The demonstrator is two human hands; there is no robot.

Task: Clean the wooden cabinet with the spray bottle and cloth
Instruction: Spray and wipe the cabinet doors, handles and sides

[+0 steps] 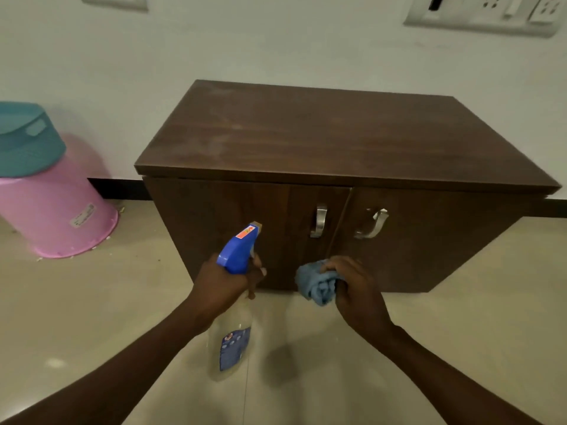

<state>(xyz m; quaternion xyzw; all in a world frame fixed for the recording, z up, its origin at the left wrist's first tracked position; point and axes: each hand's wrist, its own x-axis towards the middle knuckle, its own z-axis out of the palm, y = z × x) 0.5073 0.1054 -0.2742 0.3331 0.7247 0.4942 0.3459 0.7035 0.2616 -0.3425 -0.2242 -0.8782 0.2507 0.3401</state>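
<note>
The left hand [228, 279] is wrapped tight around the neck of the spray bottle [231, 320], just below its blue trigger head, with a finger curled at the front by the trigger. The nozzle points toward the front of the wooden cabinet [322, 142]. On top of the blue head sits a small orange-red sticker whose print is too small to read. The clear bottle body hangs below the fist and carries a blue label with pale markings; its wording is blurred and no brand can be made out.

The right hand [352, 286] is closed around a bunched blue cloth [317, 286], the fabric bulging out to the left of the fingers. Both hands are held in front of the cabinet doors, low down, near but not touching the wood.

The cabinet stands against a pale wall, its dark top showing faint dusty smears. Two metal handles [319, 220] sit side by side where the two doors meet. To the left, on the tiled floor [92, 317], a pink bucket [55, 216] stands upside down with an unreadable white sticker and a teal basket [26, 139] on top.
</note>
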